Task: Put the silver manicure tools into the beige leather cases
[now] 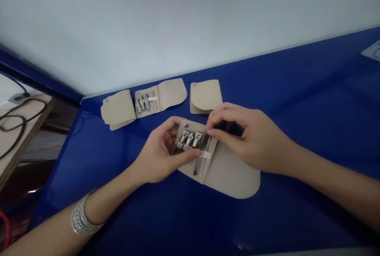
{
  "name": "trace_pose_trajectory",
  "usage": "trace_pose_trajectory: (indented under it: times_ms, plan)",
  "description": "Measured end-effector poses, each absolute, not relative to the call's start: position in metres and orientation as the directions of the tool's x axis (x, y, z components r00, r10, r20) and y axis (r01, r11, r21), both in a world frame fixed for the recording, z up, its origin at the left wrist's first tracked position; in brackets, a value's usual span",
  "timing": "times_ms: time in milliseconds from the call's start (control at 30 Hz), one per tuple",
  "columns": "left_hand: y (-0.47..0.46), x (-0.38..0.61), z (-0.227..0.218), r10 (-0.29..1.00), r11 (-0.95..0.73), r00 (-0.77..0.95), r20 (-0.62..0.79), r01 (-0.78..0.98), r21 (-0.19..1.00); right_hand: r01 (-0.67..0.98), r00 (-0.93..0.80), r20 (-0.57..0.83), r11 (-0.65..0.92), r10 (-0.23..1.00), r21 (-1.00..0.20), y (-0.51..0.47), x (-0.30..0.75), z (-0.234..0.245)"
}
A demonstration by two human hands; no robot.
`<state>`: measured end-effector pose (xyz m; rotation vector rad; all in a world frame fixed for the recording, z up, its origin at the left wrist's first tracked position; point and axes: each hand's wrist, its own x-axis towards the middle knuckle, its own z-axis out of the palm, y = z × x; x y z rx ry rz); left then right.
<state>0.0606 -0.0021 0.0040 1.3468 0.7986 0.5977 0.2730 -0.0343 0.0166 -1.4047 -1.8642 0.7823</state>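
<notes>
An open beige manicure case [228, 170] lies in front of me on the blue table [297, 97], with metal clippers [190, 139] and slim tools under an elastic strap. My left hand [162, 151] grips the case's left edge, its thumb pressed on the strap. My right hand [249, 135] pinches its fingertips together over the top of a slim tool at the case's middle; what lies between the fingertips is too small to make out.
Behind lie a closed beige case [118, 109], an open case with tools [160, 97] and another closed case [206, 95]. A white wall rises behind the table. A wooden surface with black cables [14, 119] stands at the left.
</notes>
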Motion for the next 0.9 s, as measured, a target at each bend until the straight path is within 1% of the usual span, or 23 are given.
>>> trace_pose_trajectory:
  times_ms: [167,300,533,700,900]
  plan:
    - [-0.003,0.0609,0.0033,0.794,0.159,0.586,-0.165,0.062,0.985,0.576,-0.188,0.156,0.238,0.97,-0.782,-0.0347,0.2727,0.0154]
    - [-0.0035,0.0603,0.0015,0.818,0.123,0.557,-0.145,0.077,0.989,0.593,-0.164,0.161,0.227,0.973,-0.773,-0.0339,0.2747,0.0198]
    - [-0.0041,0.0625,0.002,0.854,0.106,0.503,-0.135,0.086,0.991,0.623,-0.203,0.139,0.238,0.969,-0.745,-0.034,0.2766,0.0215]
    - [-0.0045,0.0632,0.0037,0.859,0.099,0.495,-0.132,0.091,0.991,0.613,-0.138,0.093,0.159,0.986,-0.774,-0.0355,0.2724,0.0176]
    - [-0.0042,0.0624,0.0024,0.852,0.089,0.509,-0.119,0.083,0.993,0.562,-0.084,0.045,0.085,0.995,-0.823,-0.0359,0.2683,0.0154]
